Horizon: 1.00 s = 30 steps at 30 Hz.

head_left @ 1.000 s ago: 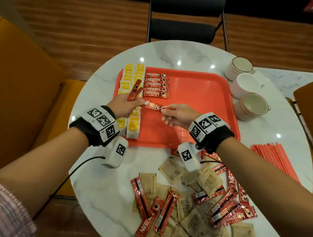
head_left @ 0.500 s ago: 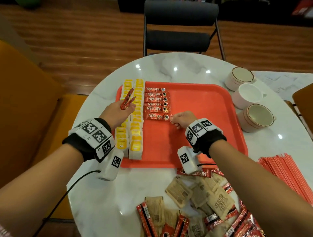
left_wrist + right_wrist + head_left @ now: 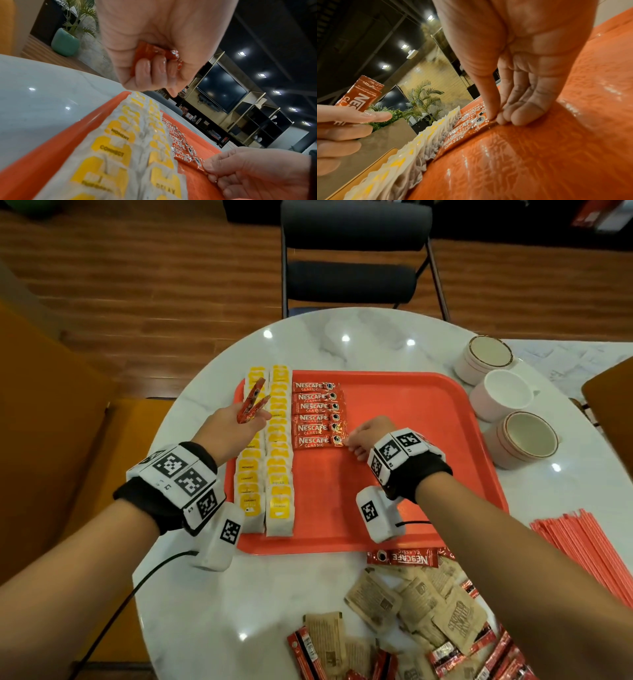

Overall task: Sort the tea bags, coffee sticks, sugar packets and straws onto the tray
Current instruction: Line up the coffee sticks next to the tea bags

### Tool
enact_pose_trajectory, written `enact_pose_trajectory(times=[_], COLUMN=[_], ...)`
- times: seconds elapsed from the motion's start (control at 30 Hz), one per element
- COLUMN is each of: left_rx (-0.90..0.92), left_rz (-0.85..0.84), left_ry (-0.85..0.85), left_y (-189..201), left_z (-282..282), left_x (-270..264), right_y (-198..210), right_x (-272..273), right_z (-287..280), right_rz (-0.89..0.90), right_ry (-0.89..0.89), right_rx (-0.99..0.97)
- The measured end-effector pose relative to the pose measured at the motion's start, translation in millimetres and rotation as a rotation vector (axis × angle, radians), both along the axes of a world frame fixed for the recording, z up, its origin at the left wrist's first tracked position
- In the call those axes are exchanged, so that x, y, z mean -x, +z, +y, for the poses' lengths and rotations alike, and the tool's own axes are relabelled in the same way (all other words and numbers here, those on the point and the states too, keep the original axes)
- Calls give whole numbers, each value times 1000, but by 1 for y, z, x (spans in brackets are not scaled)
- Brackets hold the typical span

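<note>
Coffee sticks (image 3: 317,416) lie in a column on the red tray (image 3: 411,419), each with its long axis across the tray, just right of the two rows of yellow tea bags (image 3: 270,453). The right hand (image 3: 366,436) pinches the right end of the nearest stick (image 3: 313,441), which lies flat at the near end of the column. The left hand (image 3: 229,429), raised over the tea bags, grips two spare sticks (image 3: 251,402) that point away and fan apart. The next slot seems to be just nearer than that stick, closer to the right hand.
</note>
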<state>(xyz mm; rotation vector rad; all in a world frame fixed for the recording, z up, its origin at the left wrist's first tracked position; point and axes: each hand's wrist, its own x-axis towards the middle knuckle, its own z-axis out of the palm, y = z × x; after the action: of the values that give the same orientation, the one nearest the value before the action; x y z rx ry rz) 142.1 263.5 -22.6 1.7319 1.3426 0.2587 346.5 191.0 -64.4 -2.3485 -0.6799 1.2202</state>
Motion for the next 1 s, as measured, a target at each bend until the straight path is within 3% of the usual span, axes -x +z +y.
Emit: enact_pose_trajectory(times=[0.43,0.77,0.9,1.0], left_rx=[24,355,275,300], left_rz=[6,-145,-71,-33], left_ry=[-17,-23,-221,-381], left_y=[-2,13,15,16], left_z=[4,-6,-16,-25], left_x=[0,-12,-15,-17], right_y=[1,0,6,22], right_x=[2,-1,-2,3], right_z=[2,-11,-19,-27], right_rz=[-4,134,215,389], right_ry=[-64,-154,-170,-104], right_rx=[-4,-130,-252,-405])
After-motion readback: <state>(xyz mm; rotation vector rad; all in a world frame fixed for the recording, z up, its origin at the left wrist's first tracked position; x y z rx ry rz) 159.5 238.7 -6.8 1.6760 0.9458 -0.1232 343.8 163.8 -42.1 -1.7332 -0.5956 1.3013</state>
